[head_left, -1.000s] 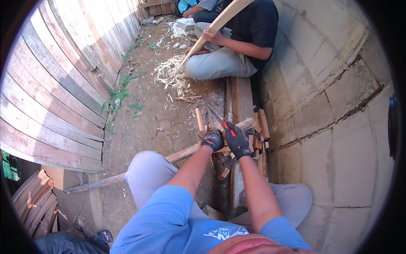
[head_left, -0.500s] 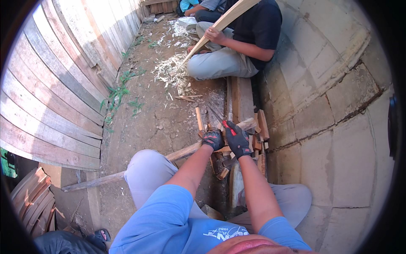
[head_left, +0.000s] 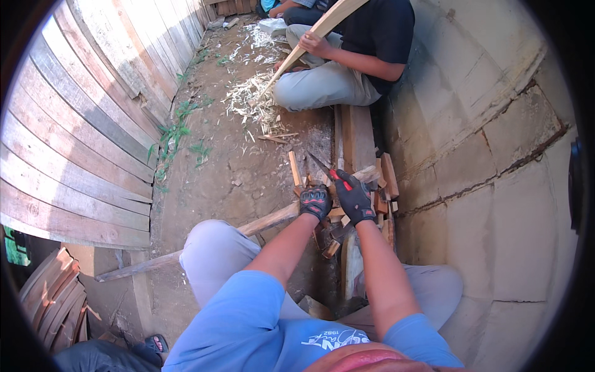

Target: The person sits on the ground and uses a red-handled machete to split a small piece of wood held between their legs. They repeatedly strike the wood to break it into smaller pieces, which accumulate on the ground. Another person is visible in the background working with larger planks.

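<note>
My right hand [head_left: 354, 199], in a black and red glove, is closed round a red-handled tool with a narrow dark blade [head_left: 320, 163]. The blade slants up and to the left; whether it is a knife or a saw I cannot make out. Beside it, my gloved left hand [head_left: 315, 202] is closed over a long wooden pole [head_left: 266, 220], its fingertips hidden. The pole runs from the lower left, across my leg and under both hands, and its pale end [head_left: 367, 175] shows past my right hand. Small wood offcuts [head_left: 332, 249] lie beneath and around.
A person [head_left: 347, 68] sits ahead holding a long plank [head_left: 322, 28] near a heap of shavings [head_left: 251, 102]. A thick beam [head_left: 357, 139] lies along the block wall [head_left: 471, 229] on the right. A plank fence [head_left: 74, 124] stands left. Another person's sandalled foot [head_left: 156, 345] is at lower left.
Both hands have shifted slightly right. The tool in my right hand has moved up and right a little, still pointing up-left. Ahead, the seated person's plank has shifted slightly left.
</note>
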### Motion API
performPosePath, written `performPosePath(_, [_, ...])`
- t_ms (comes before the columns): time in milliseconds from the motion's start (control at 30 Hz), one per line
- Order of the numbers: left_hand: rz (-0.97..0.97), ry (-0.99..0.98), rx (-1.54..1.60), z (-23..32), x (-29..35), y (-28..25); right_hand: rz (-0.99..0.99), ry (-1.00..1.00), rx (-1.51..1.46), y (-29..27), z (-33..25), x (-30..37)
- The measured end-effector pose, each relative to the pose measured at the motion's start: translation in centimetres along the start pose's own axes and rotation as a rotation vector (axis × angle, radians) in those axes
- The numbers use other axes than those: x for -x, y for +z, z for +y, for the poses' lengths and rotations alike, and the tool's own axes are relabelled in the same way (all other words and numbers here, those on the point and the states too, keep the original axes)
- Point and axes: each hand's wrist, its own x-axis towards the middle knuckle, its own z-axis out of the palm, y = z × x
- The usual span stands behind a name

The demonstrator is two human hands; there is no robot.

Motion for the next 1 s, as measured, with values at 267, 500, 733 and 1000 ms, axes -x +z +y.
performPosePath(267, [0.078,0.125,-0.055,-0.1,0.2,1.9,-0.014,-0.032,-0.088,-0.3,2.6,3.4])
performPosePath(500, [-0.013,0.126,-0.042,-1.3,-0.9,1.2,-0.044,-0.068,-0.058,-1.3,1.0,4.3])
performPosePath(733, [-0.106,0.125,-0.040,-1.3,-1.0,-0.2,-0.052,-0.123,-0.022,-1.0,1.3,3.9])
performPosePath(1000, [-0.136,0.139,-0.053,0.4,-1.5,0.1,-0.028,-0.011,-0.055,-7.9,1.3,8.9])
